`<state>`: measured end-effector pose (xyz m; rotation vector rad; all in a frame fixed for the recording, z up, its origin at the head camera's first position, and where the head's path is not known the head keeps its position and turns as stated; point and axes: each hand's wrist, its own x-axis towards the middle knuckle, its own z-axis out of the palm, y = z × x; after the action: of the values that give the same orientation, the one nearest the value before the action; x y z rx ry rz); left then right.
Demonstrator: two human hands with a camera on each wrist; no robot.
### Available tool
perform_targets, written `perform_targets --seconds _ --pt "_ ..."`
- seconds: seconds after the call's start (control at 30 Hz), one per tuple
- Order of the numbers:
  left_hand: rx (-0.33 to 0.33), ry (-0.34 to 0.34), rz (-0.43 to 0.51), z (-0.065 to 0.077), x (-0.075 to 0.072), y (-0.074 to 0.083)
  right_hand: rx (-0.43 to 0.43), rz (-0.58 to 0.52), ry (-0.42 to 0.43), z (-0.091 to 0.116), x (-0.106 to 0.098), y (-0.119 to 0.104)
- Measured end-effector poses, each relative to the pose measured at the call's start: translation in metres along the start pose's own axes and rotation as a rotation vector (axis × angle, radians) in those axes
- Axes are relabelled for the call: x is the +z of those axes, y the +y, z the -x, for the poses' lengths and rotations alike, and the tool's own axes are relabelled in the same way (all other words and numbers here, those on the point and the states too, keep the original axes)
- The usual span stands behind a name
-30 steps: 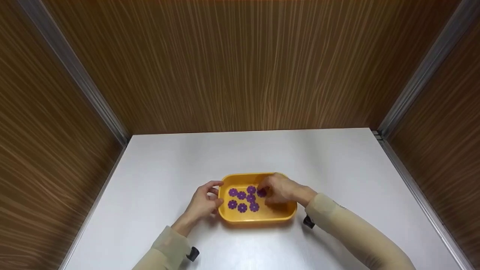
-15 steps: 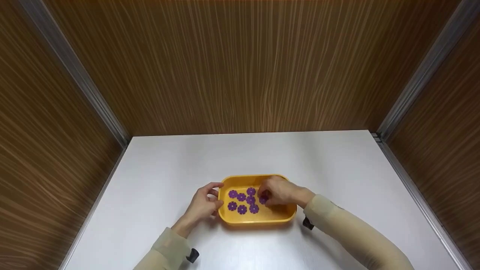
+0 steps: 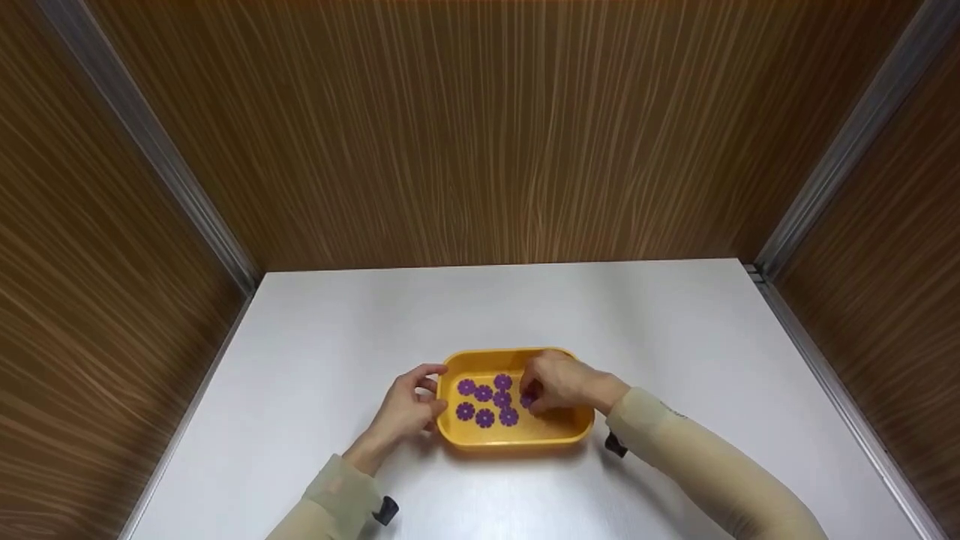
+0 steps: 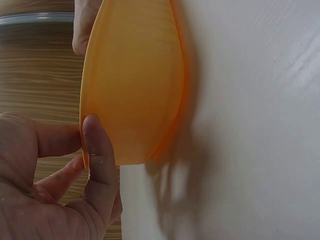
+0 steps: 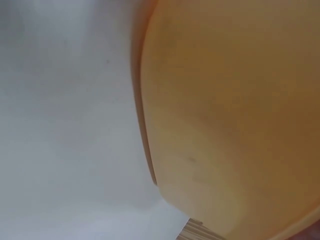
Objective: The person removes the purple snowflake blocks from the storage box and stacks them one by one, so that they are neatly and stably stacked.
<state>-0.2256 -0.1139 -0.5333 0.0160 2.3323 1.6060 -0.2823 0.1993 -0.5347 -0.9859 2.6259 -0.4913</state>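
A shallow yellow plastic tray holds several purple flower-shaped discs, lying flat on the left and middle of its floor. My left hand grips the tray's left end, and in the left wrist view its thumb lies along the outer wall. Reaching over the right end, my right hand has curled fingers down inside the tray. They pinch one purple disc, which their tips partly cover. Only the tray's outer wall fills most of the right wrist view.
The tray stands on a white tabletop. Wood-grain panels rise at the back and both sides, with metal rails at the corners. Both forearms wear pale sleeves with a small black device at each wrist.
My right hand has shifted slightly right and toward the tray's near side, along with the purple disc at its fingertips. The left hand and the other discs stay put.
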Motion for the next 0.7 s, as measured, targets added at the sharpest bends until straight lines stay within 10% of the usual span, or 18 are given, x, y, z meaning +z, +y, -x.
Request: perform_targets --seconds 0.37,0.7 --pt "0.009 -0.001 -0.002 0.0007 0.0003 -0.0004 0.138 0.011 -0.013 -0.003 0.0032 -0.0049" --pt "0.03 -0.013 0.001 0.0026 -0.0006 0.0007 0.086 0.015 0.039 0.0029 0.0033 -0.0078"
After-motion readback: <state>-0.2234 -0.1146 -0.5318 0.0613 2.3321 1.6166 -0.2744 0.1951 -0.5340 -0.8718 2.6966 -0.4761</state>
